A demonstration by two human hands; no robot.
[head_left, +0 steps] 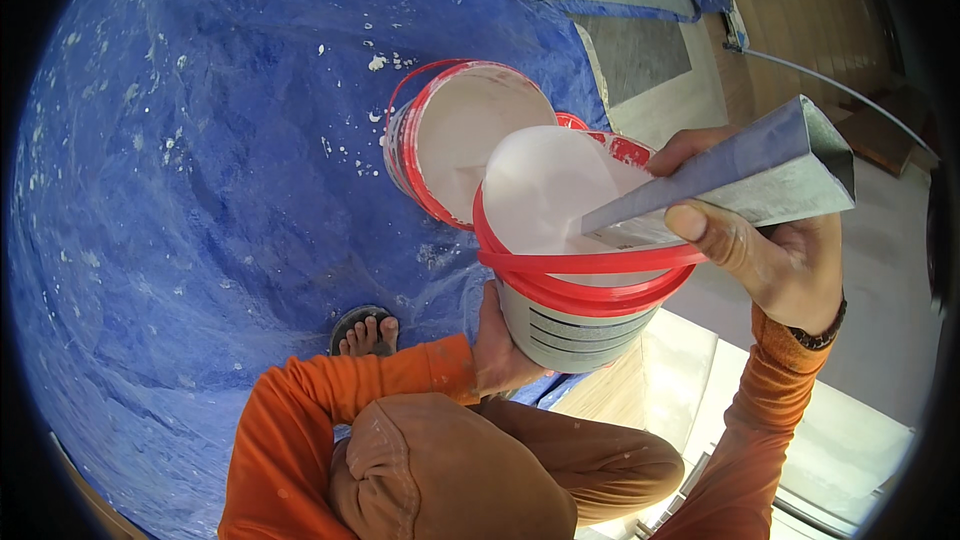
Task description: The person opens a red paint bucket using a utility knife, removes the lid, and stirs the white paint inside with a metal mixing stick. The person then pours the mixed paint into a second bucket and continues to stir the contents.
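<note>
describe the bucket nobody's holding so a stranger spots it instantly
Find the blue tarp, then look just left of and beyond the held bucket. The loose bucket sits there, its round mouth ringed in red. Its neighbour has the metal tool over its mouth; this one has none and sits unheld.

The left hand (503, 351) cups low; the right hand (785, 258) grips higher, rightward.

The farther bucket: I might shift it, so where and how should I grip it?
Probably by its red handle, from the upper left: there it arches clear of the farther bucket's rim, while the nearer bucket overlaps the lower right in view.
</note>
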